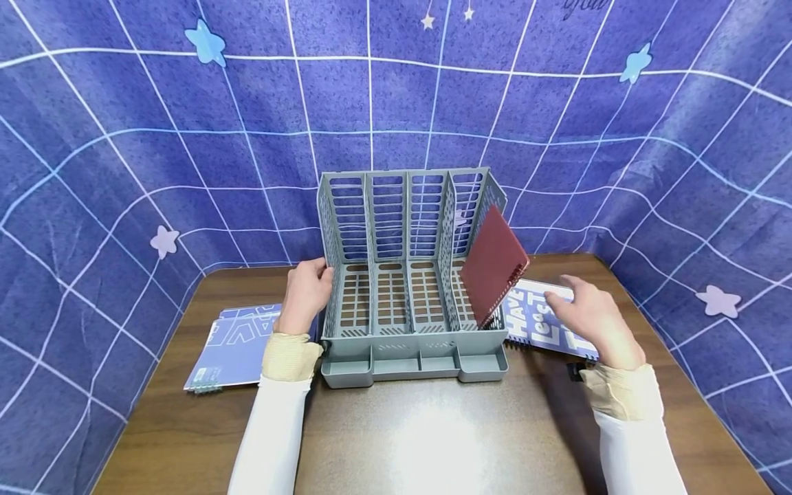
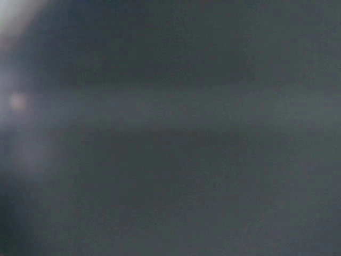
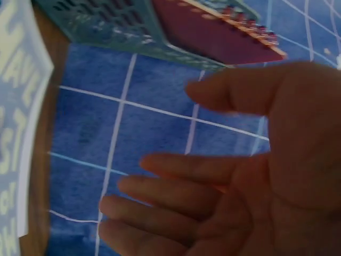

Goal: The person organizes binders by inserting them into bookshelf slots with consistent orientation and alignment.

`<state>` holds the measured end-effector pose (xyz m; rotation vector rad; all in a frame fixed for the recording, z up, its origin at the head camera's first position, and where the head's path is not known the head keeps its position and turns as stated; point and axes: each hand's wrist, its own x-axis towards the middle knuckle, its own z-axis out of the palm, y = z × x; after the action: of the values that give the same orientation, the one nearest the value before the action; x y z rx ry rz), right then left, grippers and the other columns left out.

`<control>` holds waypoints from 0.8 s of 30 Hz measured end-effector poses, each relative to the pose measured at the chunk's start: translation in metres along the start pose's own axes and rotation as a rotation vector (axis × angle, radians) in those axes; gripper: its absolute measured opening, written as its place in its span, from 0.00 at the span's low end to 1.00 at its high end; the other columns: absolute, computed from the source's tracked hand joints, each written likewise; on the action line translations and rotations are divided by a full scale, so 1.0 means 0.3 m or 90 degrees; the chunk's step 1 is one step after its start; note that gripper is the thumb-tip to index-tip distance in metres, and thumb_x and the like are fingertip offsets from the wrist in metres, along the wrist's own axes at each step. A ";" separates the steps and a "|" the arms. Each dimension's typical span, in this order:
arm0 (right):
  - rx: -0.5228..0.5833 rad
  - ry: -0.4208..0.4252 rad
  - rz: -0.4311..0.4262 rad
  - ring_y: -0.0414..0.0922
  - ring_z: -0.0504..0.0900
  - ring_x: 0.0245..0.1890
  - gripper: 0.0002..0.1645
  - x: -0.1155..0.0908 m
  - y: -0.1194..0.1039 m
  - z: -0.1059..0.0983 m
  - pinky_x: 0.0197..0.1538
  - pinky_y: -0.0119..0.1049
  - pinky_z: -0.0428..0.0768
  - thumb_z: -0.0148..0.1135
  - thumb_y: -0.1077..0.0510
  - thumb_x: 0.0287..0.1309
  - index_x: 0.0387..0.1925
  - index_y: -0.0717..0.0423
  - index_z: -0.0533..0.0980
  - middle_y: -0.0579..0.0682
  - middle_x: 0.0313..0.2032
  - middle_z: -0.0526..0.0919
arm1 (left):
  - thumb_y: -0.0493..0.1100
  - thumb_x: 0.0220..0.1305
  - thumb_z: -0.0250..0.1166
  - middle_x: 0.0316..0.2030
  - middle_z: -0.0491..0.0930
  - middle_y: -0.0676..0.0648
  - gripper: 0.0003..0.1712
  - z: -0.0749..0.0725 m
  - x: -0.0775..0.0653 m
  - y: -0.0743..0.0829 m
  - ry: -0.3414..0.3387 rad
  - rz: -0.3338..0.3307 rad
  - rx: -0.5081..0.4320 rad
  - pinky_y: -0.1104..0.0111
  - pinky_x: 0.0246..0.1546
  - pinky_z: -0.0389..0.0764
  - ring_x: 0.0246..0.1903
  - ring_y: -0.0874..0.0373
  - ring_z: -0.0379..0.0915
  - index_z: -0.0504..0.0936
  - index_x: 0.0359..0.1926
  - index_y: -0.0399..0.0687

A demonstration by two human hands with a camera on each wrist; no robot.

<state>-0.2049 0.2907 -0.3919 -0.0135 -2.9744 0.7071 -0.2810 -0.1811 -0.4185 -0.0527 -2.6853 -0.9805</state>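
Observation:
A grey desk file organizer (image 1: pixel 408 344) with upright dividers and small front trays stands on the table. My left hand (image 1: pixel 304 297) is at its left side wall, fingers curled, gripping the wall's edge. In the left wrist view everything is dark and blurred. A dark red spiral notebook (image 1: pixel 495 268) leans at a tilt in the rightmost slot, its coil toward the front. To the right of it, my right hand (image 1: pixel 590 320) hovers with nothing in it; the right wrist view shows its fingers (image 3: pixel 160 194) spread from the thumb. Below lies a lettered spiral notebook (image 1: pixel 541 320).
Blue-violet notebooks (image 1: pixel 238 347) lie overlapped on the table left of the organizer. The wooden table (image 1: pixel 396 440) extends in front. A blue gridded cloth with stars (image 1: pixel 396 103) hangs behind and at both sides.

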 end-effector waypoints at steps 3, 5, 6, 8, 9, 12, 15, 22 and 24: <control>-0.021 -0.080 -0.026 0.74 0.69 0.58 0.44 0.021 0.015 0.036 0.59 0.66 0.67 0.57 0.43 0.64 0.69 0.70 0.60 0.76 0.58 0.72 | 0.42 0.71 0.55 0.21 0.77 0.48 0.10 -0.003 0.003 0.001 0.006 0.007 -0.001 0.59 0.27 0.72 0.24 0.49 0.71 0.83 0.37 0.47; -0.031 -0.120 -0.038 0.73 0.69 0.58 0.48 0.031 0.025 0.061 0.59 0.66 0.67 0.62 0.44 0.60 0.70 0.72 0.57 0.77 0.59 0.71 | 0.42 0.71 0.56 0.20 0.76 0.48 0.10 -0.004 0.006 0.001 0.009 0.011 -0.001 0.58 0.27 0.72 0.25 0.49 0.71 0.82 0.36 0.47; -0.035 -0.136 -0.040 0.72 0.70 0.58 0.50 0.036 0.029 0.074 0.59 0.66 0.67 0.64 0.46 0.57 0.70 0.72 0.57 0.77 0.58 0.71 | 0.42 0.71 0.56 0.20 0.76 0.48 0.10 -0.004 0.007 0.001 0.010 0.013 0.000 0.58 0.27 0.72 0.25 0.49 0.71 0.82 0.36 0.47; -0.034 -0.160 -0.042 0.69 0.73 0.54 0.52 0.043 0.041 0.102 0.57 0.65 0.70 0.69 0.50 0.51 0.69 0.72 0.57 0.75 0.54 0.74 | 0.42 0.71 0.56 0.20 0.76 0.48 0.10 -0.005 0.007 0.001 0.010 0.012 0.000 0.58 0.28 0.72 0.25 0.48 0.71 0.82 0.35 0.46; -0.029 -0.172 -0.040 0.67 0.75 0.51 0.53 0.047 0.048 0.115 0.56 0.63 0.71 0.71 0.52 0.48 0.69 0.72 0.58 0.74 0.51 0.76 | 0.42 0.71 0.56 0.21 0.76 0.48 0.10 -0.006 0.007 0.000 0.010 0.012 0.001 0.58 0.28 0.72 0.26 0.49 0.71 0.82 0.36 0.46; -0.022 -0.196 -0.031 0.59 0.76 0.43 0.54 0.059 0.070 0.154 0.51 0.58 0.74 0.76 0.56 0.39 0.66 0.72 0.60 0.66 0.43 0.79 | 0.42 0.71 0.56 0.22 0.77 0.48 0.10 -0.010 0.002 0.000 0.006 0.009 0.002 0.58 0.29 0.73 0.26 0.48 0.71 0.83 0.37 0.47; -0.024 -0.216 -0.029 0.57 0.76 0.42 0.55 0.072 0.086 0.180 0.50 0.56 0.75 0.79 0.57 0.35 0.64 0.74 0.63 0.63 0.41 0.78 | 0.43 0.71 0.55 0.22 0.76 0.48 0.10 -0.014 0.000 -0.001 0.004 0.009 0.001 0.58 0.28 0.72 0.26 0.49 0.70 0.82 0.37 0.47; -0.064 -0.247 -0.032 0.64 0.76 0.46 0.60 0.063 0.091 0.203 0.52 0.62 0.74 0.83 0.56 0.27 0.64 0.74 0.65 0.70 0.47 0.78 | 0.42 0.71 0.55 0.18 0.73 0.49 0.11 -0.010 -0.006 -0.001 0.000 0.009 0.006 0.59 0.25 0.70 0.22 0.50 0.68 0.80 0.32 0.46; -0.072 -0.248 -0.026 0.64 0.76 0.47 0.62 0.059 0.096 0.207 0.52 0.62 0.74 0.83 0.57 0.24 0.65 0.73 0.64 0.72 0.48 0.78 | 0.42 0.71 0.55 0.18 0.73 0.48 0.11 -0.006 -0.005 0.001 -0.003 0.006 0.006 0.60 0.24 0.69 0.22 0.50 0.68 0.80 0.32 0.45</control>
<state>-0.2280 0.2890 -0.4587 0.2008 -3.3684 0.5947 -0.2791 -0.1819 -0.4175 -0.0664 -2.6911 -0.9667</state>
